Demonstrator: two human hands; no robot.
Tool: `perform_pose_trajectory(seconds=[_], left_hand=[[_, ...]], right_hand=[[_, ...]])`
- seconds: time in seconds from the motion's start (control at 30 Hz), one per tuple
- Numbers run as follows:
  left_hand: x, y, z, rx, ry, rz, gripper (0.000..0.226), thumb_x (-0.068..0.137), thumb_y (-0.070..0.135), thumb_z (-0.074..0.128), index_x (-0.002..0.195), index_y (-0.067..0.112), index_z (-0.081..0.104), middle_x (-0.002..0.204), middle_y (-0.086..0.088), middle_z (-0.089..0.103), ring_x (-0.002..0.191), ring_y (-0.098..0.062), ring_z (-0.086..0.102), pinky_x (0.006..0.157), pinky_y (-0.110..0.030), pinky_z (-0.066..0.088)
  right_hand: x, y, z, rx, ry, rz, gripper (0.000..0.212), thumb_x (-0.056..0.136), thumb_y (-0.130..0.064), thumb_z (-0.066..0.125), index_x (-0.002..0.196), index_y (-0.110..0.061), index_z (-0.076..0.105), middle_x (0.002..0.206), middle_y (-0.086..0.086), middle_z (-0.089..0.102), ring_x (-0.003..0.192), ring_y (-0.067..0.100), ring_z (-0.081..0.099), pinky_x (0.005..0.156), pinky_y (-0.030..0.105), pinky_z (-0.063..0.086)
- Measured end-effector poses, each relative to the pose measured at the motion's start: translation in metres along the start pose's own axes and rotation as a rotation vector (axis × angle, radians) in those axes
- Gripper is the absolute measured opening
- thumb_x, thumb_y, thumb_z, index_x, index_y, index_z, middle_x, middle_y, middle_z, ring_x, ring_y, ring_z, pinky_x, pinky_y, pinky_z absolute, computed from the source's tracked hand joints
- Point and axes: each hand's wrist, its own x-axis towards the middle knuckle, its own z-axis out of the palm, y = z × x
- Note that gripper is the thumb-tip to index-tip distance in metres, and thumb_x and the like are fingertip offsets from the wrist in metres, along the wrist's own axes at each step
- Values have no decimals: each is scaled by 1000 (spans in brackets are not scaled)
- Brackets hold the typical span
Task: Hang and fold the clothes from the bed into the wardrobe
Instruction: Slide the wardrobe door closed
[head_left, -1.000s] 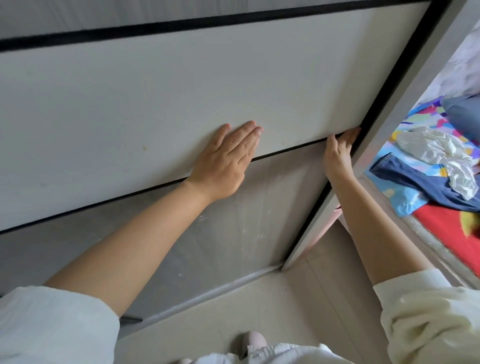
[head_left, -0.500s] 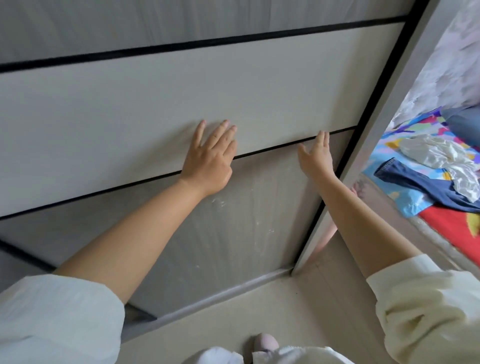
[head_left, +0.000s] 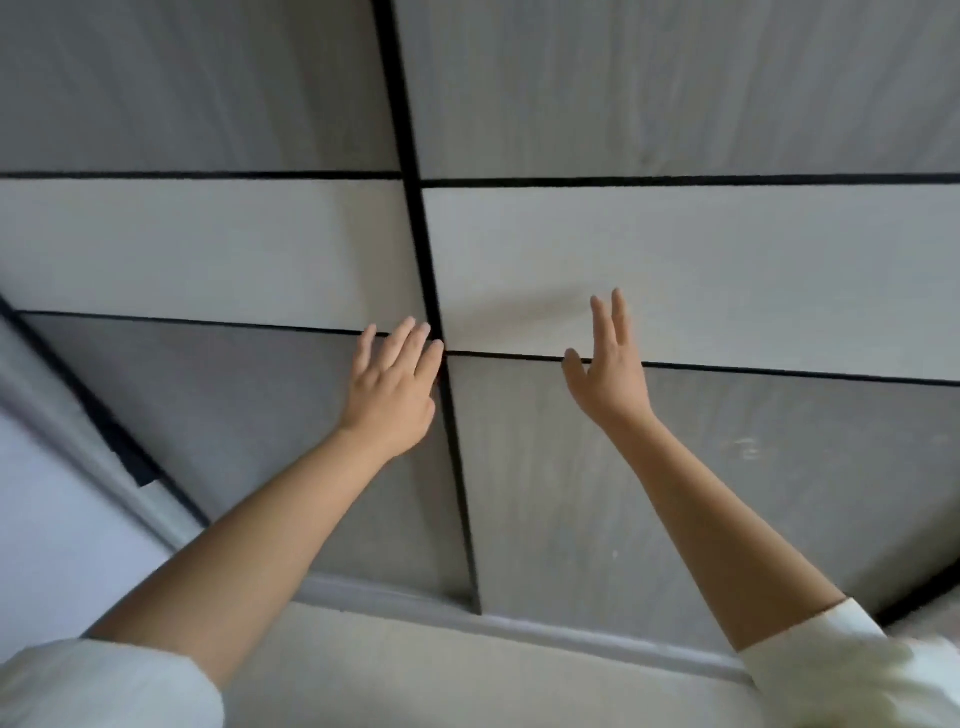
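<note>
Both hands up at mid-frame against the grey-and-white panelled sliding wardrobe doors (head_left: 675, 270) filling the view, left hand (head_left: 392, 395) fingers straight at the black centre seam, right hand (head_left: 610, 374) fingers straight, holding nothing.

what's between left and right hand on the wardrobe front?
Head view: the black vertical door edge strip, just right of the left hand, then bare door panel up to the right hand.

both bare forearms reach forward and up out of pale sleeves. the left hand (head_left: 390, 387) lies flat, fingers straight and together. the right hand (head_left: 609, 371) is raised, fingers straight, thumb spread out leftward.
</note>
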Motion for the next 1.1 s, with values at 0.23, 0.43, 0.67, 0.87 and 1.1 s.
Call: perform_pose_trajectory(seconds=[0.23, 0.43, 0.67, 0.87, 1.1], left_hand=[[-50, -121, 17, 34, -181, -213, 65, 30, 12, 84, 93, 0, 69, 102, -18, 68, 97, -32, 66, 73, -54, 51], [-66, -236, 66, -10, -248, -399, 62, 37, 11, 81, 95, -3, 68, 96, -19, 68, 90, -34, 67, 66, -46, 54], [-67, -392, 96, 31, -297, -692, 59, 84, 17, 55, 138, 4, 35, 142, -11, 38, 133, -25, 31, 102, -37, 32], [-75, -497, 121, -117, -177, -902, 54, 91, 16, 50, 139, 3, 31, 140, -16, 38, 130, -30, 31, 102, -35, 30], [-53, -624, 148, -614, 90, -1127, 59, 99, 24, 39, 146, 1, 12, 152, -17, 21, 140, -26, 22, 110, -29, 17]], right_hand=[[30, -110, 102, 114, 6, -258, 52, 88, -5, 47, 137, 5, 33, 151, 23, 15, 141, 39, 8, 115, 43, 17], [77, -178, 185, 90, 494, -433, 38, 76, -15, 47, 108, 4, 57, 131, 45, 32, 111, 79, 4, 96, 60, 11], [126, -285, 312, 111, 217, -843, 32, 72, -9, 41, 103, -7, 51, 135, 27, 38, 130, 48, 20, 112, 47, 9], [158, -387, 408, -291, 125, -995, 38, 65, -20, 34, 71, -8, 69, 123, 14, 60, 120, 33, 53, 112, 41, 5], [174, -466, 480, -400, 363, -980, 36, 71, -21, 38, 84, -12, 70, 131, 2, 56, 133, 19, 29, 113, 44, -6]])
